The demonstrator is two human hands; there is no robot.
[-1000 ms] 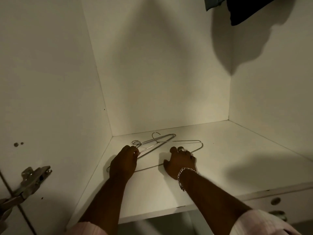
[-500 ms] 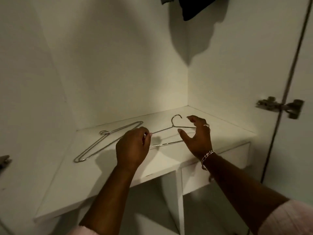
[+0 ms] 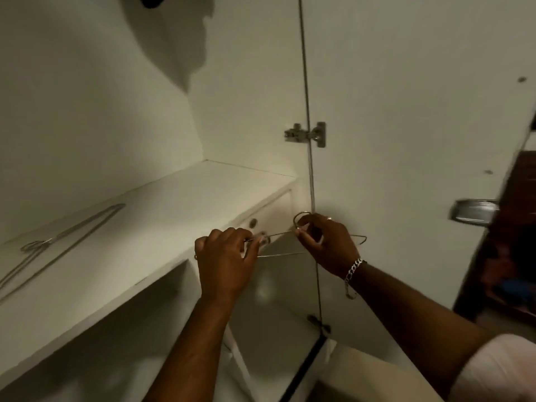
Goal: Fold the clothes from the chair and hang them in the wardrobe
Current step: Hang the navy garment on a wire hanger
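I hold a thin wire hanger (image 3: pixel 282 254) in both hands, in front of the white wardrobe shelf (image 3: pixel 162 216). My left hand (image 3: pixel 224 261) pinches its left shoulder. My right hand (image 3: pixel 326 245) grips it at the neck, just under the hook, and the right end sticks out past my wrist. A second wire hanger (image 3: pixel 66 230) lies flat on the shelf at the far left. A dark garment (image 3: pixel 153 0) hangs at the top edge, mostly cut off.
The open wardrobe door (image 3: pixel 406 140) stands to the right, with a metal hinge (image 3: pixel 307 134) and a handle (image 3: pixel 472 211). A drawer front (image 3: pixel 272 219) with a round knob sits under the shelf's right end. Dark wooden furniture (image 3: pixel 504 242) is at the far right.
Both hands lifted one hanger off the shelf and carried it right, out past the shelf's front edge. The view swung right toward the door. The other hanger stayed on the shelf.
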